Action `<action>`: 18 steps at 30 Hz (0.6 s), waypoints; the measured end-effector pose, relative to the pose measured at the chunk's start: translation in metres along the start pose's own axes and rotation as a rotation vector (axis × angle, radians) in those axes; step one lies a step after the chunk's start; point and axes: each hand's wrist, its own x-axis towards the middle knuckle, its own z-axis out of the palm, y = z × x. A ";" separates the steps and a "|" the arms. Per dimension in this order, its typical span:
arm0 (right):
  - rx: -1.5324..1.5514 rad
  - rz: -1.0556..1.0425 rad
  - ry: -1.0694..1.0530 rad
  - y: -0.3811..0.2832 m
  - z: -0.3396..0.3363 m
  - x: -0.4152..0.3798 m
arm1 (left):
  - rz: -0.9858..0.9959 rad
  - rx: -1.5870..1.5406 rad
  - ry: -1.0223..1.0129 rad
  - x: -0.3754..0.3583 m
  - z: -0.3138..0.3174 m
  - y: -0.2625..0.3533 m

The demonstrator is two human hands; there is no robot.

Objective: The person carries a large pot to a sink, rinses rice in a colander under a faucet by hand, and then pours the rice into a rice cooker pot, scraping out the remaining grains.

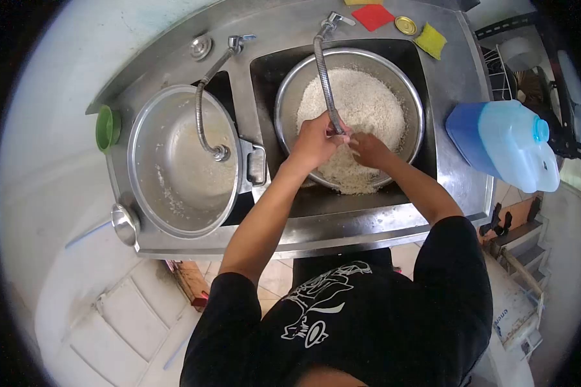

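A wide metal bowl of white rice sits in the right sink basin. Over the rice hangs a flexible metal faucet hose, its lower end between the fingers of my left hand. My right hand is right beside that end, its curled fingertips meeting my left fingers; whether it grips anything is hidden. Some rice lies at the bowl's near rim. To the left, a large handled metal pot with rice bits stuck inside stands over the other basin.
A second flexible faucet hangs into the pot. A blue liquid jug stands at the right counter edge. Behind the basin are a yellow sponge, a red cloth and a round lid. A green bowl and metal ladle are at left.
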 end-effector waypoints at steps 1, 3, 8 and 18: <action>0.005 -0.097 -0.085 0.000 0.001 -0.007 | -0.005 -0.002 0.006 -0.002 0.000 0.000; 0.009 -0.191 -0.169 0.001 0.006 -0.007 | -0.023 0.004 -0.038 -0.002 0.001 0.000; 1.424 0.913 0.068 -0.013 0.036 0.026 | -0.054 -0.118 -0.062 0.004 0.030 0.017; 2.505 1.254 0.547 -0.031 -0.033 0.036 | 0.039 0.149 0.090 0.014 0.037 -0.003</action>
